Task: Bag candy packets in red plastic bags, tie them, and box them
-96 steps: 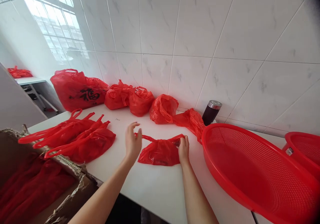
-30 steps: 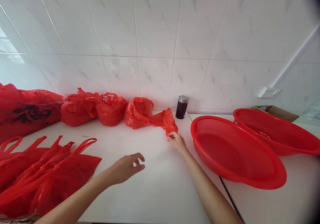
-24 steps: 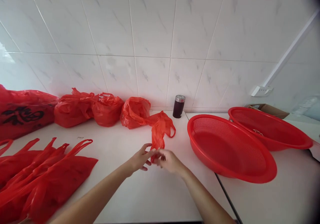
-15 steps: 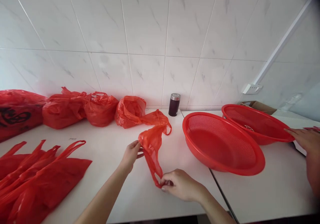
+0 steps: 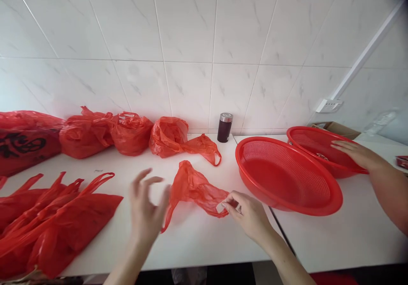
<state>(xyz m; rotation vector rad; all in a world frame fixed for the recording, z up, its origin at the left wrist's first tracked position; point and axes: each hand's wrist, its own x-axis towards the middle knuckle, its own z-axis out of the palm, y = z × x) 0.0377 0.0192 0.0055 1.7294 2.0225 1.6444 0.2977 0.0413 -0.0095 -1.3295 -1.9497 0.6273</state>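
Note:
A thin red plastic bag (image 5: 197,187) lies crumpled and spread sideways on the white table in front of me. My right hand (image 5: 247,213) pinches one of its handle loops at the right end. Just left of the bag, my left hand (image 5: 148,204) is raised with its fingers apart, slightly blurred, holding nothing. The bag's other handle trails down beside my left fingers; whether they touch it I cannot tell. Behind it stands an open red bag (image 5: 168,136), with its loose handle stretched out to the right.
Several filled red bags (image 5: 86,136) line the tiled wall. Flat red bags (image 5: 73,221) are piled at left. A dark tumbler (image 5: 225,128) stands at the back. On the right are a red plastic basket (image 5: 287,174) and a second basket (image 5: 302,133), with another person's hand (image 5: 353,151) over it.
My left hand has let go of the bag and moved left, fingers spreading. My right hand has shifted up and right, drawing the handle along. The other person's hand has reached into the far basket.

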